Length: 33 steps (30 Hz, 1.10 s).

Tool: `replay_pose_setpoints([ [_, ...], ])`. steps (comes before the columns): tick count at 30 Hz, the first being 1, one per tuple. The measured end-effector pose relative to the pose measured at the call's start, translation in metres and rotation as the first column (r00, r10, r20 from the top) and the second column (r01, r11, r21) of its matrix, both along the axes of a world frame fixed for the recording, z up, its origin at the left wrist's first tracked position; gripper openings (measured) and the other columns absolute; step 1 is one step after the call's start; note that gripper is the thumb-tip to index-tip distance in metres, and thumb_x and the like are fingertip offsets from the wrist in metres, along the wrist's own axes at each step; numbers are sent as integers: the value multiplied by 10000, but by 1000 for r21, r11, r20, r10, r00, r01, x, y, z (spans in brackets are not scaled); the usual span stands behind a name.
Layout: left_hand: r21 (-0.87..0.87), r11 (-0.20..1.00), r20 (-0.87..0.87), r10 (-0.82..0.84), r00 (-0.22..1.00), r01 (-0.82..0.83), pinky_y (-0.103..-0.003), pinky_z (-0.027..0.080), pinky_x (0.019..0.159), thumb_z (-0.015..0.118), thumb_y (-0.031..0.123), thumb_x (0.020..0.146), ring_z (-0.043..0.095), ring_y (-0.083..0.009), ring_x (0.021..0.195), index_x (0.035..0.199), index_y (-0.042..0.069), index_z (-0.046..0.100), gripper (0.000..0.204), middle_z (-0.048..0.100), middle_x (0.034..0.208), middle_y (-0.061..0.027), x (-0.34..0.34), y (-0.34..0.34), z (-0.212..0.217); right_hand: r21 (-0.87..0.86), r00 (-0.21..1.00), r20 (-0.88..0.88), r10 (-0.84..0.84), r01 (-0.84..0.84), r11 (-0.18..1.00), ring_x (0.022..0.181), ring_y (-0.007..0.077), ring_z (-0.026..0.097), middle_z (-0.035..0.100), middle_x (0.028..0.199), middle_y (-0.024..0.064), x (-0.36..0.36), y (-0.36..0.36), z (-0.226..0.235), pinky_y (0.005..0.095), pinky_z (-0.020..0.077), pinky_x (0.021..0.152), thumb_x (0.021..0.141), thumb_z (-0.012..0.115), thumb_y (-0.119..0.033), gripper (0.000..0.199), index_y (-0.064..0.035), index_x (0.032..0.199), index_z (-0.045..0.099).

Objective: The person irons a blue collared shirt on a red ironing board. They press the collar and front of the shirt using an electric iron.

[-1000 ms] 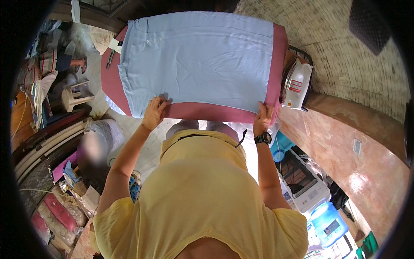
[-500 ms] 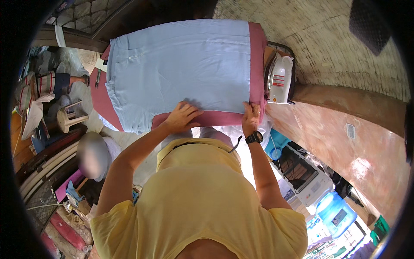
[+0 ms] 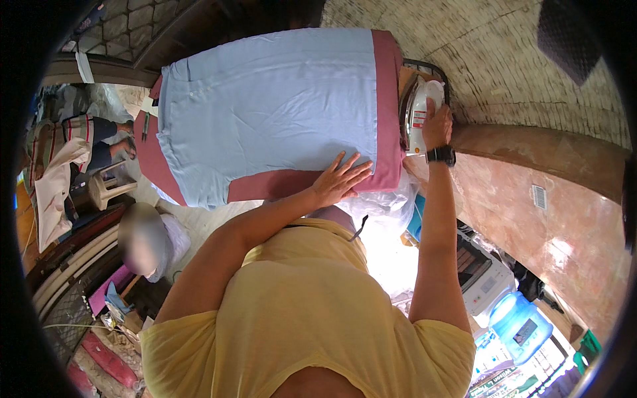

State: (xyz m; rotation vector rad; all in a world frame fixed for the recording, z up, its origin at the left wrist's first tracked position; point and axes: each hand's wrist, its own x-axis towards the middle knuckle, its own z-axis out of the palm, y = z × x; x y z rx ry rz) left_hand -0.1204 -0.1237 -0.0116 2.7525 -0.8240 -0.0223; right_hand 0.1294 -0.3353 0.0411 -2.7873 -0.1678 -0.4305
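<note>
A light blue garment [image 3: 272,99] lies spread over a maroon-covered ironing board [image 3: 388,86], with faint creases across its middle. My left hand [image 3: 340,180] rests flat on the garment's near edge by the right corner, fingers spread. At the board's right end, a white clothes iron [image 3: 416,113] sits on a dark wire rest [image 3: 443,71]. My right hand [image 3: 438,126], with a black watch at the wrist, is wrapped round the iron's handle. The fingers' far side is hidden.
A pair of dark, slim scissors-like tools [image 3: 145,126] lies at the board's left end. To the left are a small stool [image 3: 109,186] and another person's legs [image 3: 109,129]. On the right stand a white microwave-like appliance [image 3: 488,278], a blue water jug [image 3: 521,328] and a wall [image 3: 517,192].
My right hand has left the garment's near right corner and taken hold of the iron. My left hand has slid right along the near edge, its fingers now spread.
</note>
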Motion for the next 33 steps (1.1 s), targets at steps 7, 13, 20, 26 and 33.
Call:
replay_pose_setpoints([
  [7,28,997,100,62,993,-66,-520,284,1132,635,549,846,318,-289,1358,1523,170,365,821,226,1614,-19,-14,-5,-7,261,930,-367,11,92,961,1015,384,685,698,1088,237,6,33,58,430,535,869,878,650,-579,648,-48,1249,631],
  [13,67,995,10,71,997,-71,-490,310,1107,649,550,831,321,-287,1355,1503,92,378,857,318,1552,-56,-22,-12,-4,-80,963,-135,231,-243,967,701,415,694,698,741,210,-54,111,70,441,569,595,789,645,-713,678,-63,973,705],
  [20,-213,975,29,-56,998,61,-496,335,1081,619,385,913,406,-319,1286,1376,40,517,587,448,1425,-109,-31,19,3,90,933,-255,254,-239,967,739,447,686,667,694,253,-99,154,61,531,544,638,799,665,-680,671,-13,875,663],
  [26,-328,922,15,225,974,-208,-535,296,1136,586,221,946,380,-353,1353,1307,20,522,418,460,1393,-123,-12,73,10,171,926,-301,229,-184,968,689,412,686,660,657,218,-135,99,31,519,529,598,819,684,-623,632,4,892,656],
  [33,-47,983,-2,177,984,-177,-594,153,1195,472,519,974,99,-371,1508,1536,240,340,641,164,1645,-42,-7,86,8,151,992,-74,106,-94,984,577,387,664,638,593,182,-175,70,19,467,514,504,825,744,-521,524,-10,836,626],
])
